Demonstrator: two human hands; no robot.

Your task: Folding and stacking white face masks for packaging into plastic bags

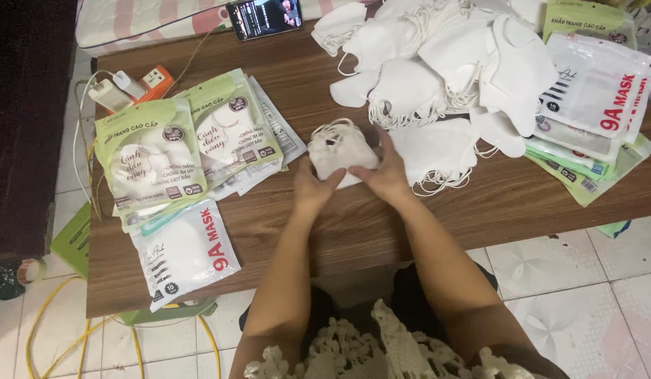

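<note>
Cream lace garment trim fills the near edge, with both forearms reaching away over the brown wood-grain table. Left hand and right hand meet at the table's middle, fingers closed on a small stack of folded white fabric face masks that rests on the table. Far right lies a loose heap of white masks, beside a pile of white and green mask packets. At left lie green-printed flat packets and a white printed packet. A black phone lies at the far edge.
</note>
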